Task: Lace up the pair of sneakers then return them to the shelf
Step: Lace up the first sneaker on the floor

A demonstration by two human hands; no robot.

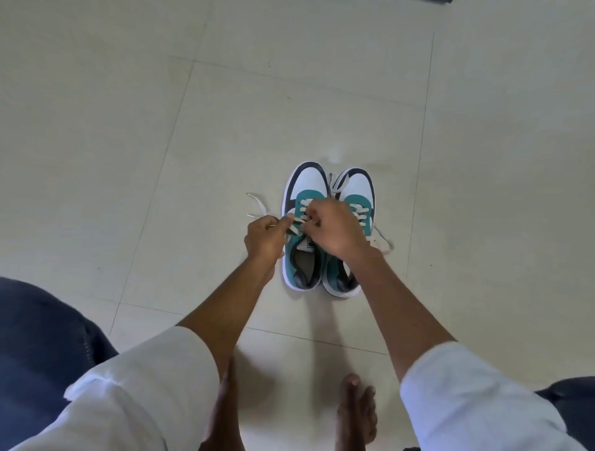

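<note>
Fingers (pixel 283 222) of left hand (pixel 264 239) pinched shut on white lace (pixel 257 206), end looping toward frame's left. Right hand (pixel 335 228) curled over left sneaker (pixel 304 225), fingertips closed on lace at eyelets. Both forearms stretched forward from lower frame, sleeves rolled. Right sneaker (pixel 354 206) touching beside it, frame centre, on tiled floor (pixel 161 128).

I see pale cream floor tiles (pixel 289 122) with thin dark grout lines (pixel 418 154), a soft glare patch mid-floor, and a dark object (pixel 439 1) at the top edge.
</note>
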